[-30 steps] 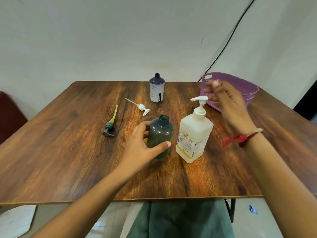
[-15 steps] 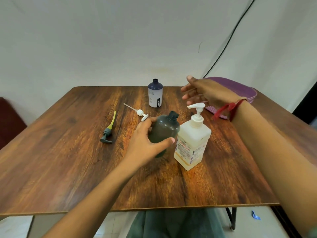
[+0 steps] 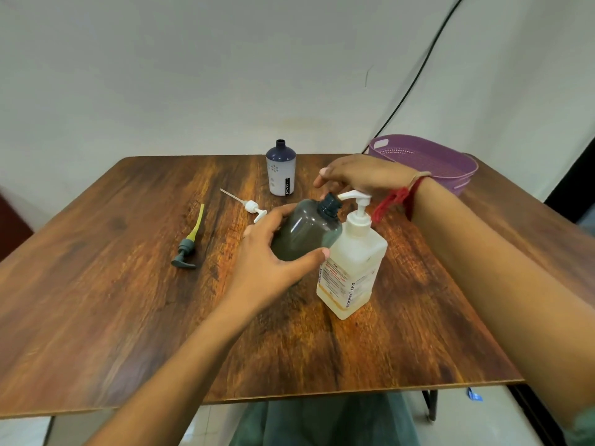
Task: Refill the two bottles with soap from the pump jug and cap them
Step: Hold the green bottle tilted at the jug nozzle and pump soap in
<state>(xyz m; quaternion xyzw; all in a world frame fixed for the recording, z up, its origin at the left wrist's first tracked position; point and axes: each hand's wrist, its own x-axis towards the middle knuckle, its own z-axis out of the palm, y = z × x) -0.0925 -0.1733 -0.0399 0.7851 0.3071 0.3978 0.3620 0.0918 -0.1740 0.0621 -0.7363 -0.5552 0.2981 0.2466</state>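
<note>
Tilting smoky grey plastic bottle [image 3: 306, 235] under spout of pale square pump jug [image 3: 351, 272].
Left hand [image 3: 270, 265] gripping bottle, right hand [image 3: 367, 175] spread over white pump head [image 3: 354, 195]; likely needing a steady downward press next.

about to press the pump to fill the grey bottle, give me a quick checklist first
1. Grey bottle neck open, no cap on it: ok.
2. Left hand grips the grey bottle round its body: ok.
3. Grey bottle is tilted with its mouth close to the spout; whether the mouth sits exactly under it: cannot tell.
4. Pump jug stands upright on the table: ok.
5. Right hand is over the pump head; whether it is touching it: cannot tell.
6. Grey pump cap lies on the table left of the grey bottle, ready for capping: ok.
</note>
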